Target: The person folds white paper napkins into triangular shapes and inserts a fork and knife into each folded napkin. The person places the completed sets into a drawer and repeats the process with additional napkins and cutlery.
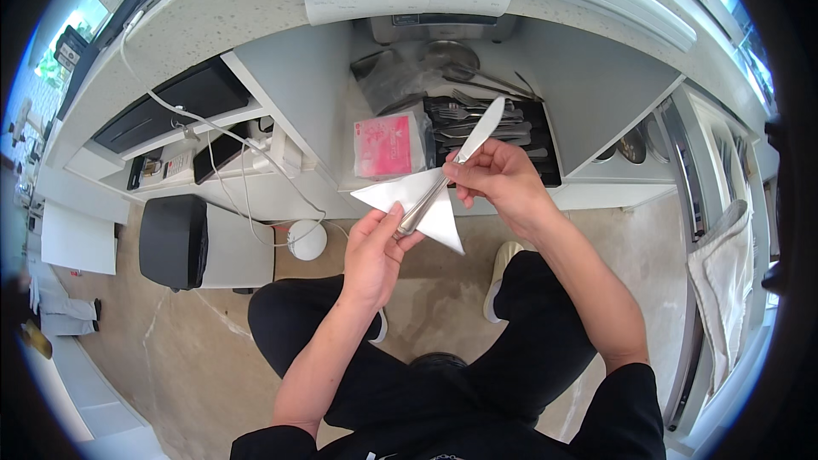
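Observation:
Between my hands a metal table knife [482, 131] lies slantwise over a white paper napkin [441, 220] folded to a triangle. My left hand [376, 254] pinches the knife's handle end together with the napkin. Higher up, my right hand [501, 186] grips the knife near the base of the blade, its thumb on top. At least one more metal handle seems to lie alongside the knife handle; its other end is hidden by my right fingers. Behind my right hand a black cutlery tray [551, 163] holds several forks and knives [511, 131]. Left of the tray sits a pink-and-white packet [385, 145] in clear plastic.
Deeper in the cubby are a metal ladle [451, 55] and a plastic bag [390, 80]. White cables [281, 172] hang at the left, above a bin with a black lid [171, 241]. A cloth [719, 275] drapes over the open drawer at the right.

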Tool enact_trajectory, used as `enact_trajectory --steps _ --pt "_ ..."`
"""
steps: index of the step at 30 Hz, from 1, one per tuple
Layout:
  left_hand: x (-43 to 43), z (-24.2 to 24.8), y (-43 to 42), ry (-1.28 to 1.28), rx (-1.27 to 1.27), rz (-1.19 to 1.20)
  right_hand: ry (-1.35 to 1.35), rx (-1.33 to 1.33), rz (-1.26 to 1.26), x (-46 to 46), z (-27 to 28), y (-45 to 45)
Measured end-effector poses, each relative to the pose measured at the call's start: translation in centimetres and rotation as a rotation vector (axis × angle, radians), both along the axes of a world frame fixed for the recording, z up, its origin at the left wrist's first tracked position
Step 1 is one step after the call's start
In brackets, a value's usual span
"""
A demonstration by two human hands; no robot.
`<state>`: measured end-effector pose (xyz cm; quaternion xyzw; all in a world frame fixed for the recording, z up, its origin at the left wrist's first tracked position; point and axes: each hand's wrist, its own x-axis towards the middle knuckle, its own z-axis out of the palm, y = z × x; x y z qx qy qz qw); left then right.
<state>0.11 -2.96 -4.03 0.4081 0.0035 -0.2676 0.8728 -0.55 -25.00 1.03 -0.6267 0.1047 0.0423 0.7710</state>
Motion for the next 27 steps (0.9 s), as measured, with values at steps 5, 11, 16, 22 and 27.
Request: enact_trajectory --steps 5,11,16,22,27 --pt "-0.4 0.1 -0.3 -0.099 0.139 -0.006 0.004 -0.085 -0.019 0.0 -0.5 0.3" --pt "-0.6 0.1 -0.3 -0.094 0.156 -0.018 -0.053 -0.063 0.012 0.0 -0.5 0.3" --pt "-0.7 -0.2 -0.4 -0.076 0.13 -0.038 0.081 -0.026 0.098 0.1 -1.2 0.1" --pt "-0.7 -0.1 -0.3 -0.068 0.146 -0.073 0.062 -0.12 0.1 0.1 -1.4 0.0" --pt "-0.9 0.3 -0.5 -0.047 0.139 -0.061 0.117 -0.156 0.132 0.2 -0.9 -0.2"
